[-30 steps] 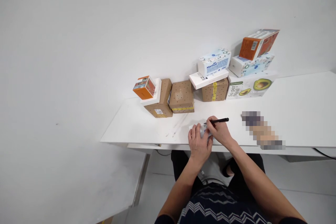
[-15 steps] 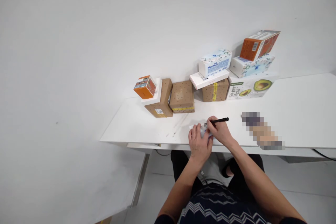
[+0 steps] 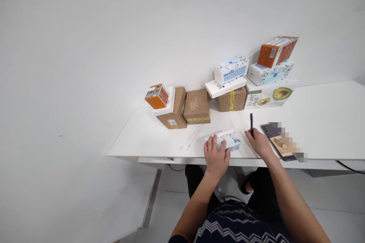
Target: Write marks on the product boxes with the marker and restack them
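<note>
My left hand grips the near left part of a small white and light-blue tissue box, its fingers over the top. The box lies flat near the table's front edge, with leaf prints on its right part. My right hand is closed round a slim black pen, held upright with the upper end pointing away from me. This hand is right of the tissue box and apart from it. The pen's lower tip is hidden in the fingers.
Brown cartons line the wall, with white and orange boxes on them. At the right, an avocado-print box bears a tissue box and an orange box. A phone, partly blurred out, lies beside my right hand.
My right hand has moved right, away from the tissue box, and the pen has swung from lying sideways to upright. My left hand stays on the box, more of which now shows.
</note>
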The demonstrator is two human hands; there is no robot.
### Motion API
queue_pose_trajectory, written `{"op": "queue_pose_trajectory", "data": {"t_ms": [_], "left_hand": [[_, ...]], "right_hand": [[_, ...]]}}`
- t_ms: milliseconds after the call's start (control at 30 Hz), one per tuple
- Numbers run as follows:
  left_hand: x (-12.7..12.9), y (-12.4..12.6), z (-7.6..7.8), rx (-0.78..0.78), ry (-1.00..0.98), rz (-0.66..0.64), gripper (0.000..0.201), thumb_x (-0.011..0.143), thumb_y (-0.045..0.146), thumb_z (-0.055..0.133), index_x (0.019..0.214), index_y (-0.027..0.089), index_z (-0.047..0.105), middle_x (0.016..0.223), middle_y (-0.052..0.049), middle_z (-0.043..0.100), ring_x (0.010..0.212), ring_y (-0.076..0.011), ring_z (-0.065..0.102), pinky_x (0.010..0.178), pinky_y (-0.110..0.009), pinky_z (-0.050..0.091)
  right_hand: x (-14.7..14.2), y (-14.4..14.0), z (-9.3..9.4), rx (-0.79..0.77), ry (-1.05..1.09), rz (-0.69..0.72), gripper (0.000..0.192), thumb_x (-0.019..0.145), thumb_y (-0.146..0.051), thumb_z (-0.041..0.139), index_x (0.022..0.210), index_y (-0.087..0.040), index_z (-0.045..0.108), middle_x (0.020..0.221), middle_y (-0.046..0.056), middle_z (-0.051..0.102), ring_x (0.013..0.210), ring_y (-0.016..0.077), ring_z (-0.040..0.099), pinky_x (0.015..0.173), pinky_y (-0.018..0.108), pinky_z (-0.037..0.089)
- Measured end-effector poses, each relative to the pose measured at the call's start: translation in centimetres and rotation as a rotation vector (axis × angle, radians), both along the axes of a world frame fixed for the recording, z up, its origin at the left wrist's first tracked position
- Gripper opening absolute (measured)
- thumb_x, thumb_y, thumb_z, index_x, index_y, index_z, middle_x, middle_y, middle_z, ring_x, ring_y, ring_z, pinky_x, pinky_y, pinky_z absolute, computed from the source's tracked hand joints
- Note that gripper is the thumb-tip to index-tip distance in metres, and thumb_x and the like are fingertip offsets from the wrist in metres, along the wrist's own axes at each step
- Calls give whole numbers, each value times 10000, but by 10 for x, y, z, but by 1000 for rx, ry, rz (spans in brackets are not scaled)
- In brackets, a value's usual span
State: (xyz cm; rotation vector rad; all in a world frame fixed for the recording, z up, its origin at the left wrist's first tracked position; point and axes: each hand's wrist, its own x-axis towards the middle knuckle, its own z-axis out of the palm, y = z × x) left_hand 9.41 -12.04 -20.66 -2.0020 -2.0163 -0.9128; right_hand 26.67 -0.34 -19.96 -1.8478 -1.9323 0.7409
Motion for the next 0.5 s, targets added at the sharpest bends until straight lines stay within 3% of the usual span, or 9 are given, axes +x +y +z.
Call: {"op": "queue_pose_trajectory", "data": {"t_ms": [133,233,300,433,500], "left_hand": [[0,-1,0,-27,43,6,349,877,347,541,1207,248,602,1382,-153,505,1292,-354,430,1026,-541,351],[-1,-1,0,-29,63,6,347,877,345,542,1200,237,608,1375,-166,507,1285,-358,435,1024,-536,353],[-1,-1,0,-24,86,12,339,877,346,542,1187,228,618,1362,-175,514,1273,-361,444,1015,-533,360],[-1,0,-1,-3,131,26,330,876,350,550,1176,235,622,1346,-162,526,1256,-348,455,1002,-521,375],[0,1,-1,11,136,35,326,874,347,554,1171,232,626,1344,-156,530,1259,-338,455,1011,-507,372]], "right_hand": [[0,-1,-12,-89,-144,27,247,853,-333,518,968,-137,617,824,178,698,807,325,663,661,370,447],[-1,-5,-14,-93,-190,37,355,883,-356,483,1121,-119,598,1030,203,664,914,320,644,732,378,449],[5,-8,-13,-14,-240,20,414,901,-372,462,1193,-103,579,1085,208,628,955,310,622,788,385,445],[34,-10,-15,223,-396,-167,491,880,-457,502,1241,-131,571,1244,237,523,1146,392,477,895,501,387],[50,-10,-16,197,-424,-286,585,833,-552,534,1272,-166,551,1377,248,416,1217,449,386,898,574,351]]}}
